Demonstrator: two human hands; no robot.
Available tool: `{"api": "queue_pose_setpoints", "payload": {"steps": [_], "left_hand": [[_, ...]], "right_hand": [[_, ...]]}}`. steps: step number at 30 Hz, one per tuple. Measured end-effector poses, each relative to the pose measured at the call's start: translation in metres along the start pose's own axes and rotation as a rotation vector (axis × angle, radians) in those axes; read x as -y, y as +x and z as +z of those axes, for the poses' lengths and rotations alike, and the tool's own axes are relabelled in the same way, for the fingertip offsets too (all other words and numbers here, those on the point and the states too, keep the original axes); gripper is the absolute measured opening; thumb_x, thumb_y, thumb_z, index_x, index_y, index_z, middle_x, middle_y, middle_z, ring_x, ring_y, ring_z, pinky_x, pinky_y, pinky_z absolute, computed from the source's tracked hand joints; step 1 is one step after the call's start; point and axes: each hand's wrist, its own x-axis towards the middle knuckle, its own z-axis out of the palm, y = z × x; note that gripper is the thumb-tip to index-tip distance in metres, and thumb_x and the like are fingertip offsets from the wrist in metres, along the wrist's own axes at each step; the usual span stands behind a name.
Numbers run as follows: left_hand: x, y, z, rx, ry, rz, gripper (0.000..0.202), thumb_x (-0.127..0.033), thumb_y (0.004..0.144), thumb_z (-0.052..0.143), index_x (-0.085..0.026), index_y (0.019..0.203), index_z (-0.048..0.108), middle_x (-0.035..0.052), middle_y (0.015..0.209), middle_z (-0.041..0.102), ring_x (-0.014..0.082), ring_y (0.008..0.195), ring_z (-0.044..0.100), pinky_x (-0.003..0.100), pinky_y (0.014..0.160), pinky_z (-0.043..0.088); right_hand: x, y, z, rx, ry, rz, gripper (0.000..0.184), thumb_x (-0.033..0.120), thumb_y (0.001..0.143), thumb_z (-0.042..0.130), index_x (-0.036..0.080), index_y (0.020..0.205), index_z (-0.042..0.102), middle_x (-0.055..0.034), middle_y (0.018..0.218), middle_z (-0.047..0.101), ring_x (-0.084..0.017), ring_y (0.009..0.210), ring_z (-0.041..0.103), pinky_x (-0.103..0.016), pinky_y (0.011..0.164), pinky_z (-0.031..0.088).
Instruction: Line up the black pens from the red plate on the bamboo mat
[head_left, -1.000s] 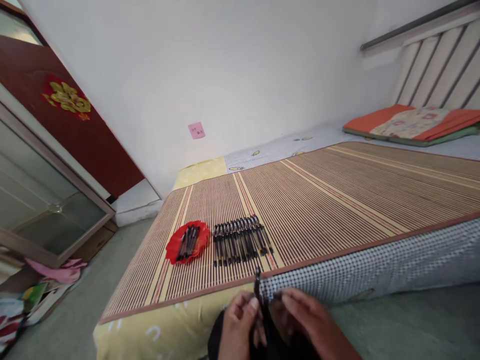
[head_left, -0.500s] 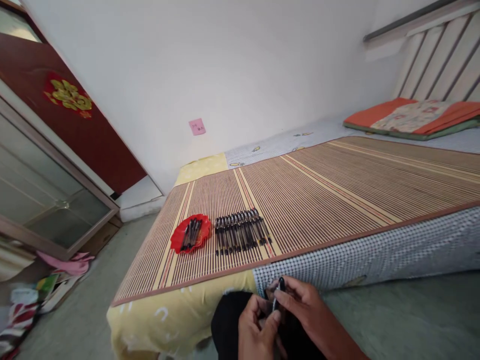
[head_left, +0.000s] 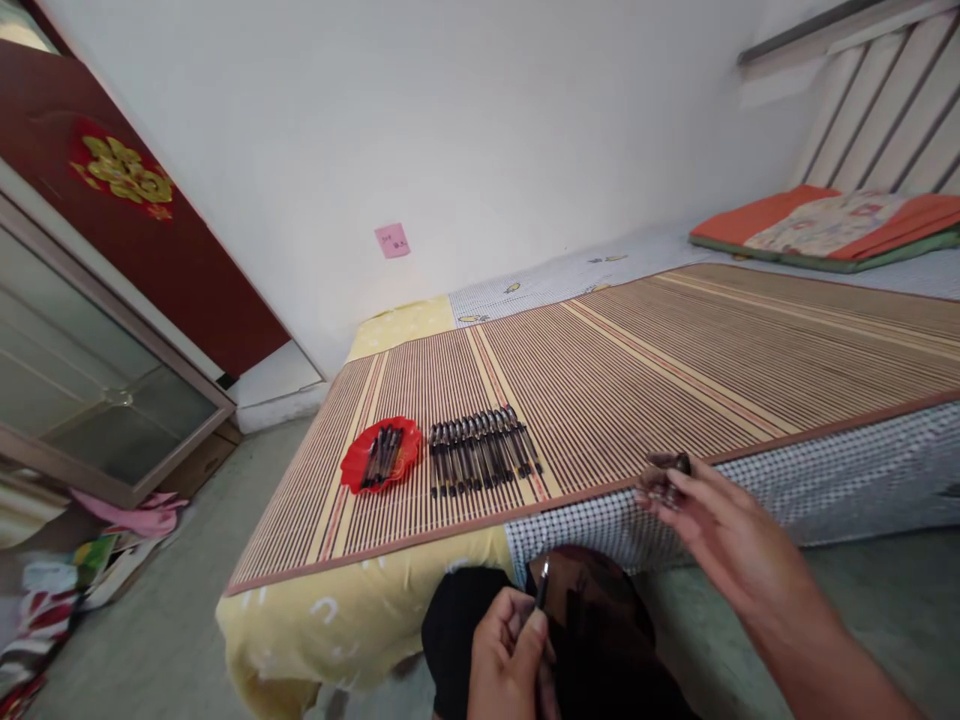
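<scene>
My left hand (head_left: 508, 650) is low at the bottom centre, fingers closed round a thin dark pen part (head_left: 541, 586) that points upward. My right hand (head_left: 709, 520) is raised to the right, near the bed's edge, pinching a small dark pen piece (head_left: 672, 468) at its fingertips. On the striped bamboo mat (head_left: 637, 370) lies a row of several black pens (head_left: 480, 452) side by side. Left of the row sits a red dish (head_left: 379, 455) holding several more dark pens.
The mat covers a bed (head_left: 360, 625) with yellow and checked sheets. A folded orange cushion (head_left: 825, 225) lies at the far right by the headboard. A glass-fronted cabinet (head_left: 90, 390) and scattered cloth (head_left: 127, 520) stand on the floor at left. My dark-clad knees (head_left: 592, 640) are below.
My hands were together on one pen in front of my knees. Now they are apart: the right hand has swung up and right with a small piece, the left keeps the thin part.
</scene>
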Motion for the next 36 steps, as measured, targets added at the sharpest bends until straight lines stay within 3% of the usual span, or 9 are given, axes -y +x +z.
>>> {"api": "queue_pose_setpoints", "payload": {"steps": [3, 5, 8, 11, 15, 22, 29, 34, 36], "left_hand": [[-0.005, 0.002, 0.003, -0.039, 0.002, 0.033, 0.051, -0.066, 0.072, 0.073, -0.019, 0.076, 0.053, -0.0054, 0.059, 0.046, 0.0058, 0.04, 0.035, 0.018, 0.039, 0.027], [-0.008, 0.002, 0.006, -0.055, 0.029, 0.026, 0.052, -0.067, 0.072, 0.072, -0.02, 0.078, 0.052, -0.0074, 0.055, 0.043, 0.0055, 0.036, 0.032, 0.018, 0.037, 0.025], [-0.009, 0.001, 0.008, -0.109, 0.127, 0.075, 0.047, -0.063, 0.075, 0.072, -0.02, 0.077, 0.053, -0.009, 0.048, 0.037, 0.0073, 0.038, 0.032, 0.018, 0.039, 0.026], [-0.01, 0.001, 0.005, -0.201, 0.26, 0.181, 0.036, -0.051, 0.075, 0.075, -0.02, 0.073, 0.057, -0.0069, 0.05, 0.039, 0.0096, 0.045, 0.036, 0.021, 0.045, 0.03], [-0.015, 0.005, 0.002, -0.298, 0.347, 0.291, 0.027, -0.039, 0.073, 0.078, -0.02, 0.07, 0.059, -0.0034, 0.058, 0.045, 0.0125, 0.053, 0.041, 0.023, 0.052, 0.034], [-0.021, 0.013, 0.013, -0.259, 0.237, 0.289, 0.033, -0.048, 0.075, 0.077, -0.02, 0.067, 0.06, -0.0019, 0.059, 0.047, 0.0147, 0.056, 0.043, 0.024, 0.054, 0.035], [-0.049, 0.04, 0.019, -0.134, 0.227, 0.229, 0.033, -0.049, 0.082, 0.068, -0.02, 0.072, 0.059, -0.0007, 0.065, 0.052, 0.0148, 0.06, 0.045, 0.023, 0.055, 0.037], [-0.091, 0.1, 0.027, 0.02, 0.163, 0.217, 0.047, -0.06, 0.083, 0.061, -0.018, 0.064, 0.053, -0.0026, 0.058, 0.047, 0.0118, 0.054, 0.042, 0.022, 0.051, 0.034], [-0.107, 0.131, 0.031, 0.093, 0.137, 0.231, 0.043, -0.058, 0.086, 0.058, -0.018, 0.072, 0.055, -0.0029, 0.058, 0.05, 0.0112, 0.052, 0.044, 0.021, 0.05, 0.036]], "right_hand": [[-0.013, -0.013, 0.003, 0.21, -0.122, 0.13, 0.03, 0.042, 0.067, 0.08, 0.021, 0.081, 0.065, -0.0015, 0.072, 0.062, -0.014, 0.057, 0.053, -0.025, 0.047, 0.041], [-0.034, -0.028, 0.01, 0.389, -0.308, 0.186, 0.03, 0.047, 0.076, 0.073, 0.019, 0.075, 0.063, 0.0037, 0.057, 0.05, -0.009, 0.046, 0.039, -0.023, 0.042, 0.03], [-0.06, -0.047, 0.023, 0.547, -0.465, 0.144, 0.029, 0.045, 0.078, 0.071, 0.018, 0.072, 0.062, 0.0052, 0.056, 0.047, -0.01, 0.051, 0.039, -0.023, 0.047, 0.031], [-0.067, -0.055, 0.035, 0.567, -0.472, 0.103, 0.03, 0.045, 0.079, 0.07, 0.019, 0.069, 0.06, 0.0046, 0.058, 0.048, -0.011, 0.055, 0.041, -0.024, 0.052, 0.034], [-0.058, -0.057, 0.045, 0.566, -0.498, 0.035, 0.026, 0.042, 0.081, 0.066, 0.019, 0.071, 0.062, 0.002, 0.066, 0.053, -0.015, 0.066, 0.049, -0.026, 0.063, 0.04], [-0.051, -0.048, 0.046, 0.553, -0.563, -0.114, 0.026, 0.041, 0.085, 0.062, 0.02, 0.069, 0.06, 0.0016, 0.066, 0.053, -0.016, 0.068, 0.049, -0.027, 0.065, 0.039], [-0.047, -0.017, 0.065, 0.534, -0.522, -0.13, 0.026, 0.042, 0.084, 0.064, 0.019, 0.071, 0.062, 0.003, 0.061, 0.049, -0.013, 0.057, 0.041, -0.026, 0.054, 0.032], [-0.033, 0.043, 0.096, 0.602, -0.394, -0.047, 0.027, 0.045, 0.08, 0.069, 0.019, 0.082, 0.065, 0.0073, 0.052, 0.041, -0.009, 0.048, 0.034, -0.024, 0.046, 0.024], [-0.029, 0.072, 0.111, 0.615, -0.312, -0.043, 0.031, 0.048, 0.076, 0.073, 0.018, 0.08, 0.065, 0.0081, 0.052, 0.041, -0.008, 0.046, 0.033, -0.023, 0.046, 0.024]]}}
